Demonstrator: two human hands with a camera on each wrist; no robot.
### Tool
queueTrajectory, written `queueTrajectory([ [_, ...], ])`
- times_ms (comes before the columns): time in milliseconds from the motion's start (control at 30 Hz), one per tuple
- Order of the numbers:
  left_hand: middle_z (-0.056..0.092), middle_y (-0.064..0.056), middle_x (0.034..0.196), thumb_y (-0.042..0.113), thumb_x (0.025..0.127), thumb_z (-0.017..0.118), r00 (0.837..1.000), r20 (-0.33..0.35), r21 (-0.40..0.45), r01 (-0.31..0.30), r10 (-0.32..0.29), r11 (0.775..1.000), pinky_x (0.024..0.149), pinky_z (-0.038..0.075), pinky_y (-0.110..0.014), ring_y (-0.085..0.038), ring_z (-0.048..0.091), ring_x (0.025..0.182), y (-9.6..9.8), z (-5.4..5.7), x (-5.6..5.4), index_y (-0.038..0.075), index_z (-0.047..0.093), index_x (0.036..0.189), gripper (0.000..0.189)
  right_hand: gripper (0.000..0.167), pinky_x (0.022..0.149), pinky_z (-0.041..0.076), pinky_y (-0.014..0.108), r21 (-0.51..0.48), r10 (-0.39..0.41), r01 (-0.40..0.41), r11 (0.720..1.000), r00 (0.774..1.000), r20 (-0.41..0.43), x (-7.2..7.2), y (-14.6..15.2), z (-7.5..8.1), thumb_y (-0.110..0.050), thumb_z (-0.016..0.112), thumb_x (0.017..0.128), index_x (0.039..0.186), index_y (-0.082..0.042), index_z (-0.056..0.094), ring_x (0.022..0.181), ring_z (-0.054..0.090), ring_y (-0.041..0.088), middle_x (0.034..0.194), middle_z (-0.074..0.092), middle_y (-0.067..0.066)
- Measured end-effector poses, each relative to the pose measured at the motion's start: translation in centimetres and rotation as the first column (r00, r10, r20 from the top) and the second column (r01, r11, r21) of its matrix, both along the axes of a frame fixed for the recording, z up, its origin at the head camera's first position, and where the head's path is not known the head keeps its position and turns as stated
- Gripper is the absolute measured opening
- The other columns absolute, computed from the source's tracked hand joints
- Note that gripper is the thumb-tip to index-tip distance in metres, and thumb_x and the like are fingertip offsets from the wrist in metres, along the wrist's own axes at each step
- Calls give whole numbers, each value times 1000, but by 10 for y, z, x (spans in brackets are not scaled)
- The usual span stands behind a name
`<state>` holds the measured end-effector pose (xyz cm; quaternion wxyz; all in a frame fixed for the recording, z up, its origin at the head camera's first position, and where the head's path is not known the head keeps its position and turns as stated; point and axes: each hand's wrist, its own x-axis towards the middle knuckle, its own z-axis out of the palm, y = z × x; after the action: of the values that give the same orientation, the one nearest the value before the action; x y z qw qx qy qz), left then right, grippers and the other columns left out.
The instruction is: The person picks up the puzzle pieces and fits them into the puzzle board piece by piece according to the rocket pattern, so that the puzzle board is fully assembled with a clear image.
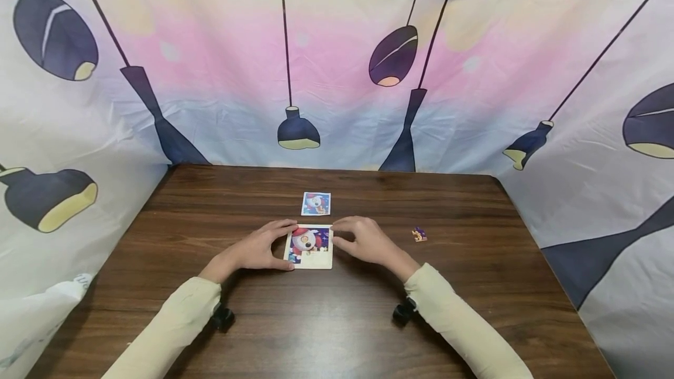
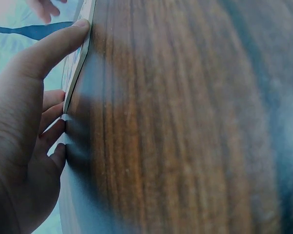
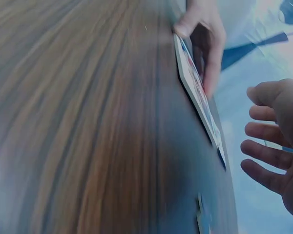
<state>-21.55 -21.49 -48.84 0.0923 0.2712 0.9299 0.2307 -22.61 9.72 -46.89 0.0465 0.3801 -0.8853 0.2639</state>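
A small square jigsaw puzzle board (image 1: 318, 259) with a pale frame lies on the table, its cartoon picture partly filled and its lower right part bare. My left hand (image 1: 261, 247) holds it at the left side, thumb on the near corner and fingers at the far corner. In the left wrist view the thumb (image 2: 58, 48) rests on the board's edge. Just off the board's right side is my right hand (image 1: 367, 241), fingers loosely bent. The right wrist view shows this hand (image 3: 276, 141) raised with nothing in it.
Behind the board lies a small picture card (image 1: 316, 204) with a similar cartoon. A few joined or overlapping puzzle pieces (image 1: 419, 234) sit to the right of my right hand. The wooden table (image 1: 210, 197) ends at a printed cloth backdrop (image 1: 226, 116).
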Motion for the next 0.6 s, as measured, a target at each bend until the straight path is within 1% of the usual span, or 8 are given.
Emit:
queueTrajectory([
  [133, 35, -10, 163, 68, 76, 79, 1000, -16, 9, 12, -12, 1000, 114, 33, -63, -38, 33, 148, 0, -3, -1, 12, 42, 157, 105, 34, 102, 51, 46, -31, -53, 52, 998, 999, -13, 2, 27, 0, -32, 68, 100, 125, -10, 74, 121, 65, 24, 127, 71, 5],
  [267, 35, -10, 163, 68, 77, 78, 999, -29, 22, 31, -31, 999, 114, 33, -62, -38, 32, 149, 0, -4, -1, 11, 41, 157, 106, 34, 100, 53, 46, -45, -78, 76, 996, 996, -43, 5, 52, -2, -34, 68, 100, 124, -11, 75, 120, 66, 23, 125, 72, 4],
  [433, 35, -10, 163, 67, 77, 79, 999, -27, 26, 17, -17, 1000, 114, 34, -63, -38, 33, 148, -2, -3, 0, 10, 42, 157, 105, 36, 98, 54, 48, -58, -61, 57, 997, 996, -72, 9, 75, -7, -35, 70, 98, 124, -10, 75, 118, 66, 23, 125, 72, 4],
  [600, 36, -11, 162, 67, 78, 79, 999, -36, 22, 23, -23, 999, 112, 35, -64, -39, 34, 147, -2, -3, 0, 9, 42, 157, 105, 38, 98, 54, 47, -54, -35, 32, 998, 998, -56, 15, 91, -15, -32, 75, 94, 125, -9, 74, 120, 66, 23, 126, 72, 3],
])
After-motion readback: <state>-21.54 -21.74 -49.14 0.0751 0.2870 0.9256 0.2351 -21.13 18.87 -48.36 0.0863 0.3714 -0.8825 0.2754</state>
